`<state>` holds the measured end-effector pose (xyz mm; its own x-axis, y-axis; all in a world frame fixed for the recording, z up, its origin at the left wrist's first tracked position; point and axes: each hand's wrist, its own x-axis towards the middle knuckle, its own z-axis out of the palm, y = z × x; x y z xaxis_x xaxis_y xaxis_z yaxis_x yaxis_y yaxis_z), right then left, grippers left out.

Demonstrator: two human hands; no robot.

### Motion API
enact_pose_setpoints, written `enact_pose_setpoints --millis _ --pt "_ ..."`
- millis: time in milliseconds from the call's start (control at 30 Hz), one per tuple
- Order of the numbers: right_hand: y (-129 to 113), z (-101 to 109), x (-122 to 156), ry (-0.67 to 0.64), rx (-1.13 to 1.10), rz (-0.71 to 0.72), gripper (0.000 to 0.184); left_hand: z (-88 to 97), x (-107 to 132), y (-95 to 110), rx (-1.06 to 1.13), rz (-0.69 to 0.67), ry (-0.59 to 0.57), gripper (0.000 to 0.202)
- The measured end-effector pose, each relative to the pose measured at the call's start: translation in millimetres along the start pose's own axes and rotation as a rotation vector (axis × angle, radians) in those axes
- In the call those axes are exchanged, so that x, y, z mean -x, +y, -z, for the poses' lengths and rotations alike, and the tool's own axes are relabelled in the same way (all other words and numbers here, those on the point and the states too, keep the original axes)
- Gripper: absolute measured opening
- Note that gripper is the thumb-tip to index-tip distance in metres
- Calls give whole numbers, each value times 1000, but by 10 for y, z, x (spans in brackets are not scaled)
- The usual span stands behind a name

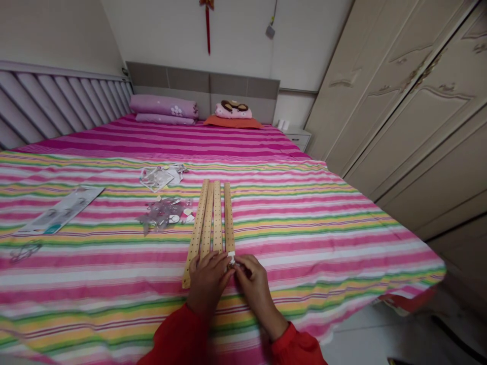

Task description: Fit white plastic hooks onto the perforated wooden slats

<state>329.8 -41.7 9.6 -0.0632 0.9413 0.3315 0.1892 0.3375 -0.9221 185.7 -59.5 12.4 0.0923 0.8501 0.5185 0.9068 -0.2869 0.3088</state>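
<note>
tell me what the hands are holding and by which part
The left hand and right hand pinch a small pale piece at the near end of the rightmost perforated wooden slat; what the piece is cannot be told.

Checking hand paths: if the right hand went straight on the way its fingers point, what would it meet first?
Probably the small white piece at the near end of the rightmost slat, just at the fingertips of the right hand; the left hand lies just beyond.

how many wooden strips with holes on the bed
4, side by side on the bedspread: leftmost strip splayed outward, second strip, third strip, rightmost strip with its near end between left hand and right hand. None seems hidden.
</note>
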Motion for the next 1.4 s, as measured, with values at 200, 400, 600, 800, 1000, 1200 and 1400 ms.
enact_pose_setpoints --millis 200,400,600,800,1000,1200,1400 --pt "15 -13 9 24 36 -8 17 12 -11 20 -26 19 13 18" --pt "9 -9 10 27 32 -8 16 -17 -8 -14 -18 -14 -4 19" --pt "7 -15 -41 69 -7 -146 19 9 -18 5 -30 -2 -28 19" --pt "46 -75 -251 49 49 -350 33 -28 3 -87 -26 -44 -52 32" --pt "151 -110 -405 -9 104 -414 40 -118 47 -182 -63 -96 -51 39" --pt "198 -130 -419 12 137 -446 33 -110 28 -120 -64 -51 -66 34" --pt "184 -160 -412 33 160 -448 28 -147 16 -146 -55 -62 -91 33"
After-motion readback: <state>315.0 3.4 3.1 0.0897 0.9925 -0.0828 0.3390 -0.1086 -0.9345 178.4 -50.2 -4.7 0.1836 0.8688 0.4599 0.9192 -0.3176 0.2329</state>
